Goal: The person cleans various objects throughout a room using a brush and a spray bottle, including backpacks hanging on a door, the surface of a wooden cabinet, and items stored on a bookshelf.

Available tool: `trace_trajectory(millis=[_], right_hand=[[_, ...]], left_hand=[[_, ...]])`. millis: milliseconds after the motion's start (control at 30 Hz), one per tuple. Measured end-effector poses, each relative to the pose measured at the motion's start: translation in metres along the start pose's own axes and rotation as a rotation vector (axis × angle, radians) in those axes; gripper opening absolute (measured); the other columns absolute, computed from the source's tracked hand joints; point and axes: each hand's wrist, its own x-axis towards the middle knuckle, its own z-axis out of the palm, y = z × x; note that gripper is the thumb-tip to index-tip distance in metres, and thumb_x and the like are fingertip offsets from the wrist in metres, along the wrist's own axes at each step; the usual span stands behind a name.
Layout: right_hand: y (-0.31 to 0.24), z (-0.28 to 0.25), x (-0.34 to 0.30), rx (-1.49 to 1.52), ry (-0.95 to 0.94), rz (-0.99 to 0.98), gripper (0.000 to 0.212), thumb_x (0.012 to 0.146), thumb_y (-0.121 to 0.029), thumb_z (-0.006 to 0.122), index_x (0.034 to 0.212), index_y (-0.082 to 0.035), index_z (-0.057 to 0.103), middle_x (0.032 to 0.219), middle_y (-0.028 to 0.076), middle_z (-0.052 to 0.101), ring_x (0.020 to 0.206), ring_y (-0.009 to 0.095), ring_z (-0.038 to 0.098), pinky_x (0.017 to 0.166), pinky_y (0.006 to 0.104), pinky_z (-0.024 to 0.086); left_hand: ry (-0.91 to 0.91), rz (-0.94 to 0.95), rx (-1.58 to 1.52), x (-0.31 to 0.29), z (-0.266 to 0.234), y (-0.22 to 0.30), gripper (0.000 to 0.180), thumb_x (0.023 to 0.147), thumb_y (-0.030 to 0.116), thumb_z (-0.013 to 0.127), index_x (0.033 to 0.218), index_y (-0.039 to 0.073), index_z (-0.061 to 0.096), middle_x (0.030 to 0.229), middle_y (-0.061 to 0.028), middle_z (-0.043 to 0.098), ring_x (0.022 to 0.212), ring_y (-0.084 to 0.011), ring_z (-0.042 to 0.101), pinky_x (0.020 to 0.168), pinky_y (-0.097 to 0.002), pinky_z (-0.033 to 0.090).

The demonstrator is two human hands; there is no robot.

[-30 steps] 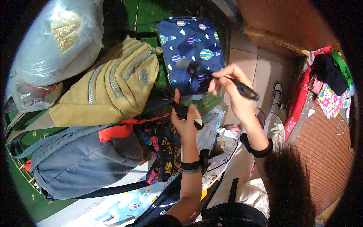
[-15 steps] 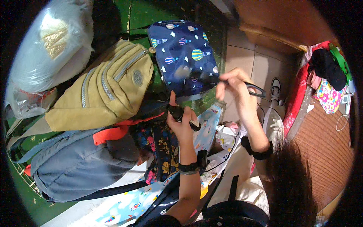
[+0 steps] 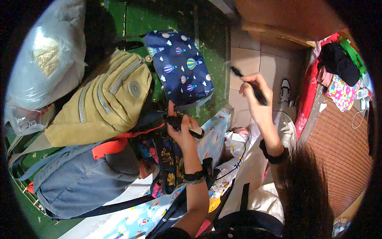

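My left hand [image 3: 184,137] is closed round a small dark cylindrical object [image 3: 196,132], with one finger stretched toward the navy pouch. Part of that object is hidden by my fingers. Out to the right, my right hand [image 3: 260,97] grips a slim black tool [image 3: 259,95] whose dark tip points up and left; its exact kind does not show. The navy pouch with a hot-air balloon print [image 3: 180,65] lies on the green surface [image 3: 217,44] just beyond my left hand. A khaki waist bag with zips [image 3: 107,99] rests left of it.
A grey-blue backpack [image 3: 83,179] with a red strap lies at the lower left, near a dark flowered bag [image 3: 169,163]. A filled plastic bag [image 3: 51,63] stands at the far left. Tiled floor [image 3: 244,51] and a woven mat [image 3: 326,147] are on the right.
My right hand has swung the black tool round, so its tip now sticks out up and left. The view has shifted a little; my left hand keeps its hold.
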Motion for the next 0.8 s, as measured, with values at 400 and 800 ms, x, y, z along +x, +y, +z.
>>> trace_trajectory(millis=[400,800], right_hand=[[0.008,0.002,-0.023,0.492,-0.15,0.324,0.011,0.092,-0.006,0.054,0.098,0.0,0.06,0.07,0.006,0.063,0.065,0.011,0.059,0.061,0.0247,0.046],[-0.006,0.01,-0.04,0.416,-0.042,0.289,0.013,0.088,-0.003,0.05,0.093,0.003,0.062,0.068,0.006,0.061,0.06,0.009,0.053,0.056,0.023,0.041]], left_hand=[[0.011,0.034,0.009,-0.001,-0.001,-0.001,0.068,0.085,-0.005,0.056,0.149,0.009,0.04,0.072,-0.0014,0.049,0.046,-0.0157,0.05,0.045,-0.0316,0.04],[-0.057,0.039,-0.032,0.003,-0.016,-0.003,0.066,0.085,-0.005,0.058,0.148,0.006,0.042,0.083,-0.0028,0.047,0.049,-0.0146,0.05,0.048,-0.0311,0.043]])
